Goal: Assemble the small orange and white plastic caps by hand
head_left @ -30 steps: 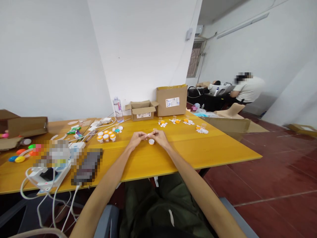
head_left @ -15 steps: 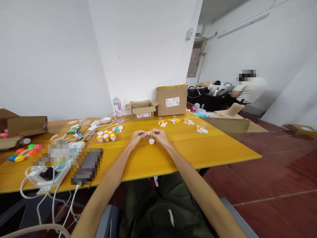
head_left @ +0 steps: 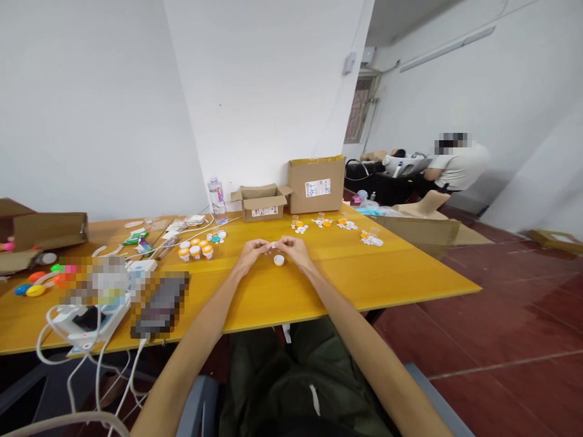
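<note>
Over the broad yellow-brown wooden tabletop (head_left: 364, 276), the bare left hand (head_left: 249, 252) and bare right hand (head_left: 295, 250) nearly meet just beyond a round white-and-orange plastic cap (head_left: 279, 260), apparently placed for easy reach. These 2 hands grip a tiny white piece (head_left: 274, 245) between pinched fingertips, presumably for fine control.
</note>
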### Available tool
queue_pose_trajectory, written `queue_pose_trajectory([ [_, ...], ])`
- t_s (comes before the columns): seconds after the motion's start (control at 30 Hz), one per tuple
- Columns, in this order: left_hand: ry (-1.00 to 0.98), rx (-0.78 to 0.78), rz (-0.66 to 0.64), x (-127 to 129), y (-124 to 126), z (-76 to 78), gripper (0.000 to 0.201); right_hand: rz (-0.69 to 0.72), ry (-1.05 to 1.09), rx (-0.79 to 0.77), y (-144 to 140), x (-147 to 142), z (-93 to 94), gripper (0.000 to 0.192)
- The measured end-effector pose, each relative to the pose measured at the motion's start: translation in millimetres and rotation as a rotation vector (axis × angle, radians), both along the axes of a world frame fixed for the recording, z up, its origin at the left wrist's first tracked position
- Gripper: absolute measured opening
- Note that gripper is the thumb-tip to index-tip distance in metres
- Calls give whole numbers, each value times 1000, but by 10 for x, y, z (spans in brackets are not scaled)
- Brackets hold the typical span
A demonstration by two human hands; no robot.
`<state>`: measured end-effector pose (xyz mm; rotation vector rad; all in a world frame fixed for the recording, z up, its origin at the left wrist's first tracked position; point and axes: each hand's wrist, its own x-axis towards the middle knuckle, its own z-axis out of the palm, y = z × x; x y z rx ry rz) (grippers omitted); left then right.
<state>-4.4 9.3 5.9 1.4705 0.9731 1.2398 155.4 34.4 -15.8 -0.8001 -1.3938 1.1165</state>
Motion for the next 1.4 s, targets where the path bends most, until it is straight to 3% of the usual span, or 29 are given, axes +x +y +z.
queue_pose_trajectory([
  [0.9,-12,3,-1,3,34,-52,14,-63,-42,123,-50,-22,63,33],
  [1.4,11,31,-20,7,46,-71,14,9,-60,132,-20,-8,21,27],
])
